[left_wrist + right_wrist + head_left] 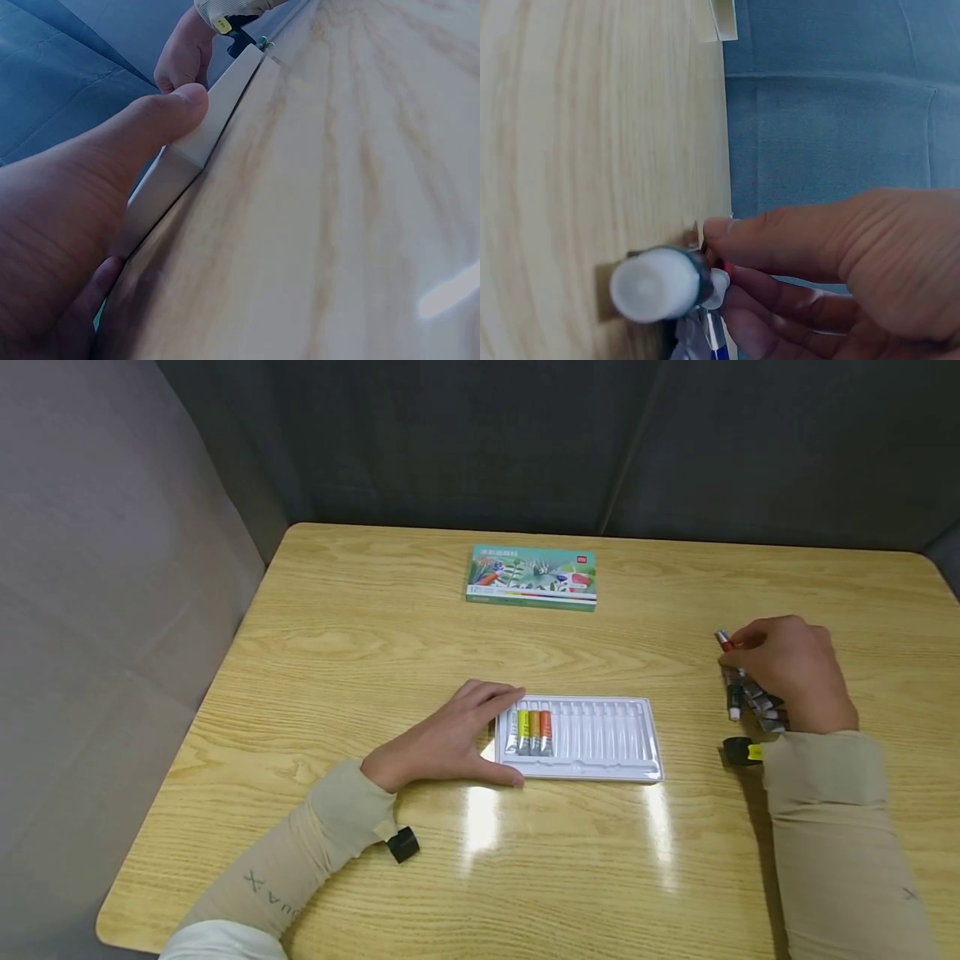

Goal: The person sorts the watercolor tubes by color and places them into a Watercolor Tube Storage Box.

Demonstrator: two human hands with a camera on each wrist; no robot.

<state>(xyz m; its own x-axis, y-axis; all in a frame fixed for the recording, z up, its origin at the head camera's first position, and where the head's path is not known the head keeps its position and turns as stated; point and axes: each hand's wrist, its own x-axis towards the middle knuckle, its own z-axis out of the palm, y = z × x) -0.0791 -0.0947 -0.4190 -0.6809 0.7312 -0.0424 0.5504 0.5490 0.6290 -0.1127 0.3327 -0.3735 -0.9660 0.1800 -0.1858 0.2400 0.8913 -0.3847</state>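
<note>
On the wooden table [570, 877], a white tray [600, 770] is set near the middle, and a green box [531, 578] is placed beyond it on the far side. The tray's left end is held by the left hand [453, 739], spread wide between thumb and fingers. By the right hand [798, 668], beside a pile of tubes [763, 703] at the right, a red-banded tube [724, 641] is narrowly pinched; whether it is clear of the pile cannot be told. Four tubes [534, 735] are seated in the tray's left slots. The step in hand is judged to be the picking up of another; a secure pinch, a clean lift and a leftward carry would be called for.
</note>
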